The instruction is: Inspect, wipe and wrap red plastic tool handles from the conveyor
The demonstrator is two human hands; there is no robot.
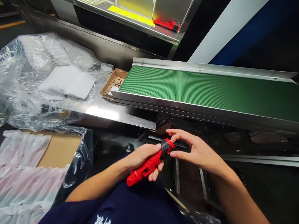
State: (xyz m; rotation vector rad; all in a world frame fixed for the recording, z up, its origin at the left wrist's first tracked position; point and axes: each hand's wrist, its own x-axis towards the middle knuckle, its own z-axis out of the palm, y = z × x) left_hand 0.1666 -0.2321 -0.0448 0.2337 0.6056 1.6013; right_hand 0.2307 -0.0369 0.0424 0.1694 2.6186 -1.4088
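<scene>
My left hand [149, 155] is wrapped around a red-and-black plastic tool housing [149, 166], which lies slanted across the palm. Its rounded red end points down to the left, and its black collar with a red rim points up to the right. Beside that rim is my right hand [189, 147], thumb and fingers apart; whether a fingertip touches the rim is hard to tell. A similar red-and-black housing [167, 24] lies on the ledge of the lit machine opening at the top.
A green conveyor belt [182, 90] with metal side rails runs to the right. At its left end sits a cardboard tray [115, 79] with small dark bits. White sleeves [67, 81] lie on clear plastic at left. Below them, a lined box [62, 149] holds wrapped reddish pieces.
</scene>
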